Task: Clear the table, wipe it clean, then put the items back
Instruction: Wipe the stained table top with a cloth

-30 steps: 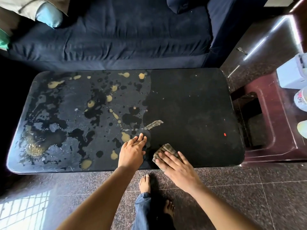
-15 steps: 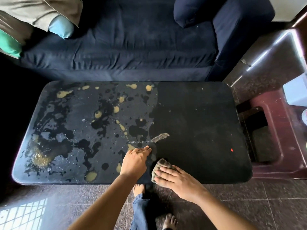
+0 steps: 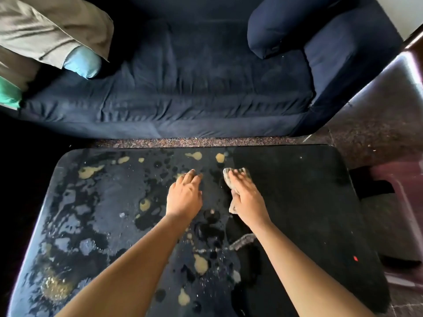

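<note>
The black table (image 3: 309,202) fills the lower view. Its left half is wet and spattered with yellowish blobs (image 3: 201,264); its right half looks dark and even. My right hand (image 3: 246,197) presses flat on a greyish cloth (image 3: 229,177) near the table's far edge, at the border between the two halves. The cloth sticks out past my fingertips and by my wrist. My left hand (image 3: 184,197) rests flat on the wet surface just left of it, fingers straight, holding nothing.
A dark blue sofa (image 3: 183,88) stands right behind the table, with a narrow strip of speckled floor (image 3: 206,141) between. Tan, light blue (image 3: 82,62) and green cushions lie at the sofa's left end. A dark reddish stool (image 3: 400,202) stands to the right.
Both hands have slid from the table's near edge across to its far side, the right one pushing the cloth along. My view has moved forward over the table.
</note>
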A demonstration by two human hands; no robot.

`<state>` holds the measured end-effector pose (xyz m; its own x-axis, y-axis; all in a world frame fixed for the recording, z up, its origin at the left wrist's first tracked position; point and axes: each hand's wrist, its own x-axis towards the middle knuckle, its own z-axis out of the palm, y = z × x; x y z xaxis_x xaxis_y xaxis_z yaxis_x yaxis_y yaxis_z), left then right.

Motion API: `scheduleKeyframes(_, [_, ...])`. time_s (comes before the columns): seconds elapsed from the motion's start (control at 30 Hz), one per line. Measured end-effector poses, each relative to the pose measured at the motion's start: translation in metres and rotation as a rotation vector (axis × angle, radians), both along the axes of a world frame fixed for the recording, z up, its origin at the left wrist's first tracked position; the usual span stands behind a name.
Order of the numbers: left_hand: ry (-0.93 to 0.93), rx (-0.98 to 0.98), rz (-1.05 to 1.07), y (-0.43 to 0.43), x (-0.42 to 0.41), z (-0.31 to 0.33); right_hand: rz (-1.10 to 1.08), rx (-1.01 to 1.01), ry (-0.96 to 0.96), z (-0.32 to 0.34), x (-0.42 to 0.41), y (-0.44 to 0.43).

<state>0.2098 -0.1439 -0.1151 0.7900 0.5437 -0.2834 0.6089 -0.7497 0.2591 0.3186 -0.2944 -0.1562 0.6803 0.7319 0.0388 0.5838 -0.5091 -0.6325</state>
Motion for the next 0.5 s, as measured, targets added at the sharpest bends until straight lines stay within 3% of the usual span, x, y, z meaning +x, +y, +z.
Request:
scheduleKeyframes(0.2, [0.156,-0.002,0.077,0.039,0.03,-0.014,-0.195,-0.354,-0.046,-0.021,0.027,0.074])
scheduleKeyframes(0.4, [0.3,-0.031,0.115,0.051,0.038,-0.022,0.296,-0.43,-0.304,-0.031,0.03,0.045])
scheduleKeyframes(0.5, [0.333,-0.076,0.14,0.06,0.042,-0.024,0.09,-0.5,-0.232,-0.03,0.06,0.05])
